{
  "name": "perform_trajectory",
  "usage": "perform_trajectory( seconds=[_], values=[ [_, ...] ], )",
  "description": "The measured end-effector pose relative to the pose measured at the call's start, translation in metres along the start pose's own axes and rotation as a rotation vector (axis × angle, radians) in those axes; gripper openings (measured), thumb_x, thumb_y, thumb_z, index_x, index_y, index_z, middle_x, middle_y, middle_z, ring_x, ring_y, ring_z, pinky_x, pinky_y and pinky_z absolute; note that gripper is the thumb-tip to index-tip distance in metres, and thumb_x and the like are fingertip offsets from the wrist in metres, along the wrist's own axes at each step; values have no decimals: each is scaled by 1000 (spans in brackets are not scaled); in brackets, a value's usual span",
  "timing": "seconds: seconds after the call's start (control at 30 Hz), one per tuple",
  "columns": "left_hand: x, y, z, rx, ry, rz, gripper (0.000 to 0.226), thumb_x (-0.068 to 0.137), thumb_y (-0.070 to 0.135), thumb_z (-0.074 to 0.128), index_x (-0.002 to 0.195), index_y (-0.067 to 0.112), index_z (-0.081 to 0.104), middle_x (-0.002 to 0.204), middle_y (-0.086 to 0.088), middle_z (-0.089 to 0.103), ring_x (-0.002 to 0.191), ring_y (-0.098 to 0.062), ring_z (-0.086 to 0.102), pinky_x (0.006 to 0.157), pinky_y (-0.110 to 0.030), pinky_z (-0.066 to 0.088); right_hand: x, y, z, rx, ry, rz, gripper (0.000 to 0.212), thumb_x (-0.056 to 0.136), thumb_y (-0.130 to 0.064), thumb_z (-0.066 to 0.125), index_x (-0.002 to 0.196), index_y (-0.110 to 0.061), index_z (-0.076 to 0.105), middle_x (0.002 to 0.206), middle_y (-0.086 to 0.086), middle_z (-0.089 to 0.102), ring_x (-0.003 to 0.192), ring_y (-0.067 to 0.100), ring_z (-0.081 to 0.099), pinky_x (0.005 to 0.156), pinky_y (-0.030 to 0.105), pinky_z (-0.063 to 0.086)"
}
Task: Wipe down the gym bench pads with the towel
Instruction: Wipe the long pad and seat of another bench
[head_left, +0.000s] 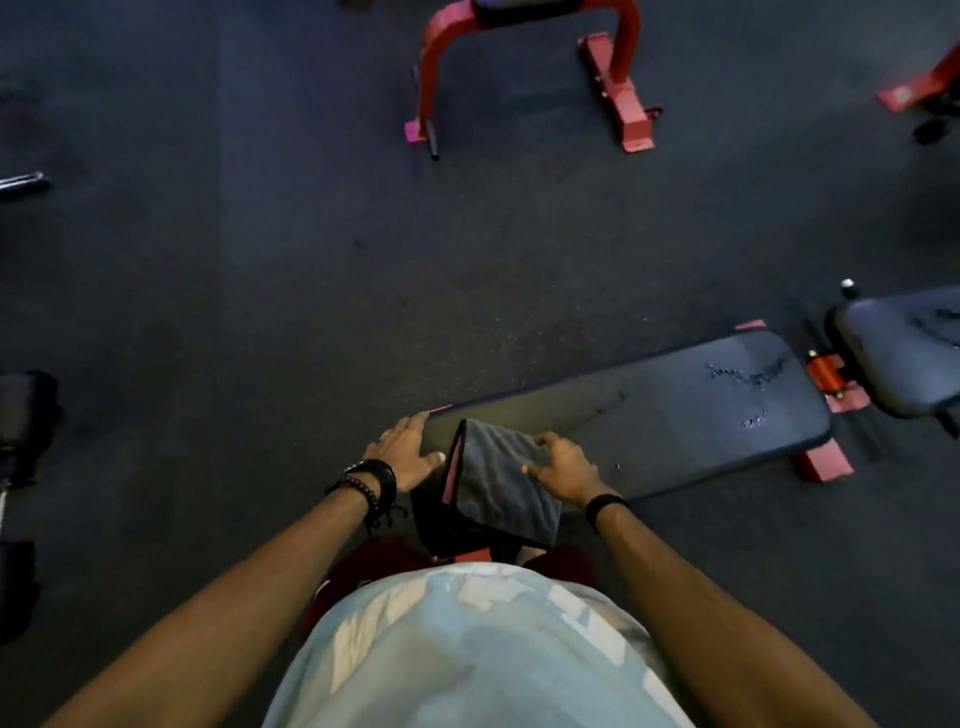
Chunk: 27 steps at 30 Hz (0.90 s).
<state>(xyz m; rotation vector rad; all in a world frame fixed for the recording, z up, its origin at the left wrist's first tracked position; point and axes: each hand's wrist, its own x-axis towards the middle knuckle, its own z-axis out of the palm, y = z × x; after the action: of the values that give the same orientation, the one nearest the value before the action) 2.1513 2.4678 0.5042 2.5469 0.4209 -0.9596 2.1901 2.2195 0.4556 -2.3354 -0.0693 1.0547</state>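
A long black bench pad (649, 410) runs from just in front of me to the right, with drops of liquid near its far end. A grey towel (493, 483) with a pink edge lies on the pad's near end and hangs over its front side. My right hand (563, 467) rests on the towel's right part, fingers curled onto the cloth. My left hand (408, 452) lies flat with straight fingers on the pad's near left corner, beside the towel. A second black pad (904, 353) sits further right, also wet.
A red steel frame (524, 67) stands on the dark rubber floor straight ahead. Another red frame piece (919, 88) is at the upper right. Dark equipment (23, 457) stands at the left edge. The bench's red feet (826, 462) stick out under the pad.
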Motion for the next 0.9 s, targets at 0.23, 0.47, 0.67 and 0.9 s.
perform_trajectory(
  seconds=[0.23, 0.47, 0.67, 0.9],
  values=[
    [62, -4, -33, 283, -102, 248, 69, 95, 43, 51, 152, 25, 17, 158, -2, 25, 141, -27, 30, 112, -45, 30, 12, -10, 24, 206, 161, 224, 44, 96, -37, 59, 134, -17, 49, 138, 9, 52, 126, 30, 48, 105, 52, 38],
    [150, -44, -48, 512, -318, 511, 64, 93, 42, 51, 150, 24, 26, 153, -2, 33, 137, -27, 37, 107, -43, 34, 19, -53, 100, 350, 285, 587, 73, 85, -74, 50, 138, -24, 47, 142, 7, 50, 130, 32, 47, 106, 50, 39],
    [204, -47, -54, 658, -342, 633, 61, 96, 39, 48, 150, 22, 25, 153, -2, 33, 136, -27, 37, 108, -43, 34, 38, -89, 124, 319, 355, 726, 77, 90, -67, 51, 149, -22, 32, 157, 11, 26, 145, 32, 22, 116, 56, 23],
    [252, -31, 18, 583, -307, 702, 63, 100, 47, 35, 154, 30, 8, 162, -7, 11, 141, -30, 29, 112, -46, 27, 103, -54, 150, 131, 564, 801, 89, 83, -85, 29, 150, -27, 32, 160, 17, 18, 148, 40, 13, 112, 70, 16]
  ],
)
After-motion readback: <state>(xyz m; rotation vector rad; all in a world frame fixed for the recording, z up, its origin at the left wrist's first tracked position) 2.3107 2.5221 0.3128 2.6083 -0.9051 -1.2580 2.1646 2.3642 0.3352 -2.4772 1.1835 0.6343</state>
